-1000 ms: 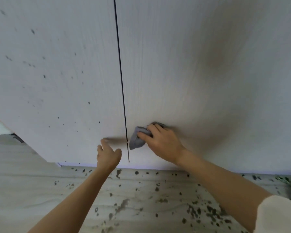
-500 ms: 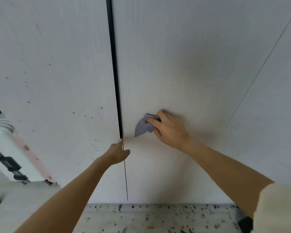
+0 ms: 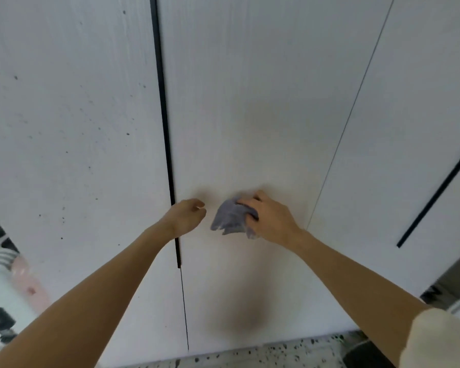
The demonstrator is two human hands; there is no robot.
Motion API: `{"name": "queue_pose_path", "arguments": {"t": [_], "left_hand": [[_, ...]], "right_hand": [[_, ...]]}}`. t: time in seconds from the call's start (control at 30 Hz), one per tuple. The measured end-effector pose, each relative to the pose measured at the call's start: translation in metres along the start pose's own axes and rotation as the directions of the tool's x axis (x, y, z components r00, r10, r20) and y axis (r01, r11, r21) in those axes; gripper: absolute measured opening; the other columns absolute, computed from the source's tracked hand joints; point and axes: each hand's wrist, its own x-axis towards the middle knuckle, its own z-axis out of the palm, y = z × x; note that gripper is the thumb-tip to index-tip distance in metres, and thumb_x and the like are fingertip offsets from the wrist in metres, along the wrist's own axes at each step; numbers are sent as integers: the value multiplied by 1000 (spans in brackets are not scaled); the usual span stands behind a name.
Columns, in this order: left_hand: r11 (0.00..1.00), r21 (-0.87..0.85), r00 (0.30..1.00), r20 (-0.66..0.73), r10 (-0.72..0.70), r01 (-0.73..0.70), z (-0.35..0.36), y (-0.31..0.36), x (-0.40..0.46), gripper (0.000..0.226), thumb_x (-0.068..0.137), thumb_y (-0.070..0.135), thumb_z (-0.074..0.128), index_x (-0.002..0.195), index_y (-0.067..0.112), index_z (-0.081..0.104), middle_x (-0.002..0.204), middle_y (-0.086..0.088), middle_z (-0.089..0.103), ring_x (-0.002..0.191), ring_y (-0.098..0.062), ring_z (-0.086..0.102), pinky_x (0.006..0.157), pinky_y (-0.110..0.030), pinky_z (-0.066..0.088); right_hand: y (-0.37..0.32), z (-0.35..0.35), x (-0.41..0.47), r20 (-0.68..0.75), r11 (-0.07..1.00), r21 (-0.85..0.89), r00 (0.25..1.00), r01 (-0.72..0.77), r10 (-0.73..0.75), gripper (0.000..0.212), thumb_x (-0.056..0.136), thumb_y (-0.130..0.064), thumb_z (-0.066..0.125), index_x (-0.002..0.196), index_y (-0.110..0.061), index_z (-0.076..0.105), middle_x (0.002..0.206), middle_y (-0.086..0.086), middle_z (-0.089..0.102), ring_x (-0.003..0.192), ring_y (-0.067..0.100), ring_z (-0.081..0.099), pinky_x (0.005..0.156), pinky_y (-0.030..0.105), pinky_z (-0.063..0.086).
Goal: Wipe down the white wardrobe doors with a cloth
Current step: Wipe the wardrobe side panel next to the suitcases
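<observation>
right hand [image 3: 270, 219] gripping grey cloth [image 3: 230, 217] against white wardrobe door [image 3: 250, 102]

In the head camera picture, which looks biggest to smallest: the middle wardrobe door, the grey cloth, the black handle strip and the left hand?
1. Middle door
2. Handle strip, long but thin
3. Cloth and left hand look alike; I won't rank them.

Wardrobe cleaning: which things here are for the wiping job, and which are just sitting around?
For the job:
- grey cloth, gripped by the right hand
- white wardrobe doors, with dark specks on the left one
- left hand, holding nothing, by the black handle strip

Just around:
- speckled floor
- blurry striped and pink things at the far left, too blurred to name
</observation>
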Motion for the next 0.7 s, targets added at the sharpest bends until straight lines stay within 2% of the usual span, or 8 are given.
{"name": "queue_pose_path", "arguments": {"t": [0.07,0.13,0.23,0.33,0.4,0.5,0.6,0.7], "left_hand": [[998,-2,998,-17,57,-57,17,10,3,40,97,21,43,137,14,43,138,-6,48,124,-21,46,96,-21,33],[991,35,990,-61,130,-128,28,19,3,42,97,18,44,138,12,41,139,-8,47,124,-22,46,98,-21,32],[979,23,972,-124,202,-200,26,38,10,41,97,18,45,137,13,43,137,-6,48,123,-21,47,98,-21,32],[964,-190,979,-121,165,-186,11,65,14,35,98,23,45,130,14,51,130,-2,54,119,-19,51,96,-23,37],[905,-400,989,-24,149,-146,-2,80,15,31,97,31,45,122,14,56,124,-4,60,116,-21,54,97,-32,44],[833,-529,979,17,204,-164,-25,100,13,45,90,46,50,122,15,58,118,-2,64,112,-17,57,93,-34,48],[719,-655,962,-47,269,-233,-53,123,9,54,78,51,58,120,17,59,115,-1,67,107,-15,62,89,-32,51],[702,-614,932,-220,287,-361,-86,142,4,34,89,29,58,118,11,60,112,-9,68,103,-22,65,85,-30,54]], "right_hand": [[13,0,-17,17,998,2,998,-68,68,36,94,-25,49,130,-30,53,109,3,52,93,23,58,81,34,49],[23,-3,-27,11,995,5,995,-104,104,35,94,-25,49,129,-29,54,110,3,52,93,23,58,78,30,48],[35,-21,-21,-75,992,31,989,-122,124,36,93,-22,50,128,-27,54,111,1,52,93,20,57,74,22,41],[33,-51,-1,-164,993,88,982,-81,95,39,92,-17,51,131,-19,49,120,3,51,98,21,57,75,22,39],[25,-69,16,-198,988,144,977,-51,80,40,91,-15,52,131,-10,46,126,8,49,105,24,55,80,23,38],[7,-100,42,-282,977,213,959,25,37,41,90,-12,54,130,-4,46,126,12,47,108,25,53,87,25,40],[-13,-127,66,-348,963,251,938,94,-1,40,88,-12,57,127,-4,50,118,12,49,100,21,54,84,21,41],[-35,-151,87,-377,941,289,925,174,-55,33,87,-10,59,119,-4,55,106,7,47,88,11,48,72,5,38]]}}
